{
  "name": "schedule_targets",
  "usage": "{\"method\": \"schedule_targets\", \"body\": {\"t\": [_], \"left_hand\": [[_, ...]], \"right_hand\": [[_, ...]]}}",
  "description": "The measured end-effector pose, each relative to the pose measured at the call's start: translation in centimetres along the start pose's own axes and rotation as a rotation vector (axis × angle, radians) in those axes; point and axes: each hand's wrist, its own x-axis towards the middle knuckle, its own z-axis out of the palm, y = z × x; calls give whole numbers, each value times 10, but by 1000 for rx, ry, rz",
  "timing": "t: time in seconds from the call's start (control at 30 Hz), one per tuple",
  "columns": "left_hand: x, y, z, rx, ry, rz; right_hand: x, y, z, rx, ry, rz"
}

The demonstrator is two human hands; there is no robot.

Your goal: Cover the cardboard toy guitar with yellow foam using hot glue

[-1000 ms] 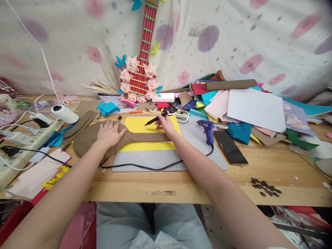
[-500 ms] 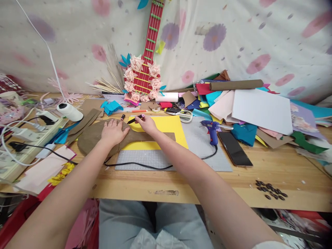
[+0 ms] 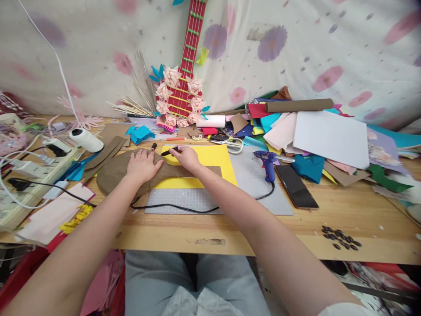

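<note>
My left hand [image 3: 142, 165] lies flat with spread fingers on a brown guitar-shaped cutout [image 3: 113, 173], whose neck points right. Beneath that neck is a yellow sheet [image 3: 220, 156], resting on a grey cutting mat [image 3: 184, 199]. Above the sheet's left part, my right hand [image 3: 187, 158] grips a black marker [image 3: 167, 152], its tip pointing left, close to the cutout's upper edge. Whether the tip touches the paper I cannot tell. A marker cap [image 3: 154, 146] stands just beyond my left fingertips.
A blue glue gun [image 3: 268, 164] lies on the mat, its black cable crossing in front. Right of it is a phone [image 3: 296, 186]. Scissors [image 3: 230, 142] and a red flower-trimmed paper guitar [image 3: 182, 94] are behind. A power strip [image 3: 36, 175] stands left; dark beads [image 3: 342, 239] lie front right.
The whole view has shifted slightly. Both hands keep nearly the same place on the cutout, and the marker tip has hardly moved.
</note>
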Motion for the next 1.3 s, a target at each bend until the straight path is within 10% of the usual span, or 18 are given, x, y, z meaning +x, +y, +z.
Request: {"method": "schedule_targets", "body": {"t": [1.3], "left_hand": [[2,-1,2,25,-1,6]], "right_hand": [[-37,6,-40,-207,-71,-326]]}}
